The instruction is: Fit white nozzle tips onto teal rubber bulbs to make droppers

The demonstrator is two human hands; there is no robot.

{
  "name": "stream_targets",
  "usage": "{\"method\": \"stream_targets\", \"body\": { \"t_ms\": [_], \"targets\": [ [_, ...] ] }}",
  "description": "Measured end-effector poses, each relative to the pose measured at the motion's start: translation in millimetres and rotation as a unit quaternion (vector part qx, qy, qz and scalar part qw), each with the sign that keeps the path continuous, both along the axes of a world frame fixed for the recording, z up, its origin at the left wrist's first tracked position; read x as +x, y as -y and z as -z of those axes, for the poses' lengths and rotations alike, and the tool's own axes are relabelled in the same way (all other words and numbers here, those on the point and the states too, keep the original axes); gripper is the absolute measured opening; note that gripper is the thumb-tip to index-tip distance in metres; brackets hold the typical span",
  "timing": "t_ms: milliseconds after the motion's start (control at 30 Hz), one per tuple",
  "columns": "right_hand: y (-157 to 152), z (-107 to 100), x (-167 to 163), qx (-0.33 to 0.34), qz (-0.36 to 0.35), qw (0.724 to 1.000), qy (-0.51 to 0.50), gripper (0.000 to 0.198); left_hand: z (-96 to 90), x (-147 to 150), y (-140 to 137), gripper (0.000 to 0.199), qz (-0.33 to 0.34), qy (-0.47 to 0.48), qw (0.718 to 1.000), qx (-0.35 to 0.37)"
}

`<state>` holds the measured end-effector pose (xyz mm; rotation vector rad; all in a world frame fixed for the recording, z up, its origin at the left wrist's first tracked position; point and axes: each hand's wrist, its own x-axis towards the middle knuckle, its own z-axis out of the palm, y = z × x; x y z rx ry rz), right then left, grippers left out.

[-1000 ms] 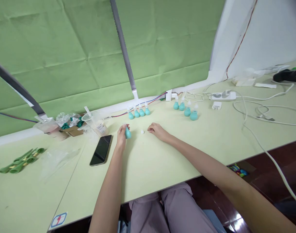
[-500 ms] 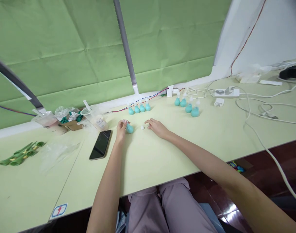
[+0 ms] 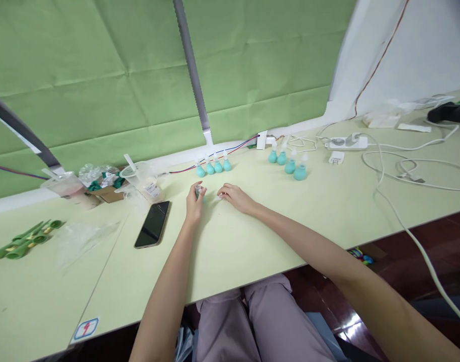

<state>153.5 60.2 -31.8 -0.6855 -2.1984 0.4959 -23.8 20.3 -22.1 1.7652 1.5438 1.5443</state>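
Hands: left hand point(image 3: 195, 201) curled round teal bulb point(image 3: 197, 192); right hand point(image 3: 236, 197) half-curled at white piece point(image 3: 219, 196) between them; grip unclear

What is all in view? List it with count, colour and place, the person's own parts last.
Back bulbs: 4, teal, back centre
Right bulbs: 4, teal, right of centre
Partly hidden bulb: 1, teal, centre
Small piece: 1, white, centre
Phone: 1, black, left of centre
Cups: 2, clear, back left
Box: 1, brown, between the cups
Horn-shaped pieces: several, green, far left
Plastic film: clear, left
Power strip: 1, white, right
Adapter: 1, white, below the strip
Cables: several, white, right
Table: pale green, throughout
Cloth: green, behind
Sticker: 1, white, blue and red, front left
Legs: 2, mauve trousers, below
Left hand: 1, around the partly hidden bulb
Right hand: 1, fingertips at the small piece
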Motion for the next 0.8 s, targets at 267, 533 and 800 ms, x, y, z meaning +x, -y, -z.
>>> {"method": "stream_targets", "body": {
  "t_ms": [267,533,800],
  "targets": [
    [1,-6,5,-0.051,0.013,0.996,-0.075,0.015,-0.6,-12,-9,0.029,0.04,0.065,0.997,0.011],
    [-2,-8,6,-0.222,-0.03,0.953,-0.202,0.015,0.3,-16,-9,0.042,0.028,0.111,0.993,-0.024],
    [-9,-4,9,-0.279,-0.045,0.932,-0.225,0.019,2.8,-14,-6,0.043,0.021,0.07,0.997,-0.017]
  ]
}}
